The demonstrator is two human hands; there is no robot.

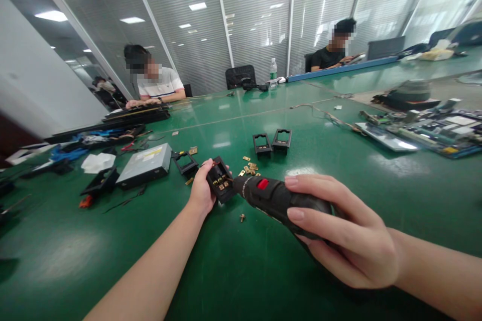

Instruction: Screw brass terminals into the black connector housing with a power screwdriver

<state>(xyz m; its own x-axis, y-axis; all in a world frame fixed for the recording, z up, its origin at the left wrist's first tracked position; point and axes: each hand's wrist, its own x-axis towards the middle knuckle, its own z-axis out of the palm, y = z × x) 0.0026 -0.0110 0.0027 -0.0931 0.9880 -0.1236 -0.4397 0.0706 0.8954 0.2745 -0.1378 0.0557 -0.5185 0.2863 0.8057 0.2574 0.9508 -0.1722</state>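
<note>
My left hand grips a small black plastic housing with brass contacts inside, tilted up off the green table. My right hand is wrapped around a black electric screwdriver with a red switch; its tip points left into the housing. Several loose brass terminals lie just behind the housing, and a single screw rests on the table below the screwdriver's nose.
Two empty black frames stand farther back, another frame beside a grey optical drive at left. Circuit boards and parts fill the right side. Tools and cables lie at left. Two people sit at the far side.
</note>
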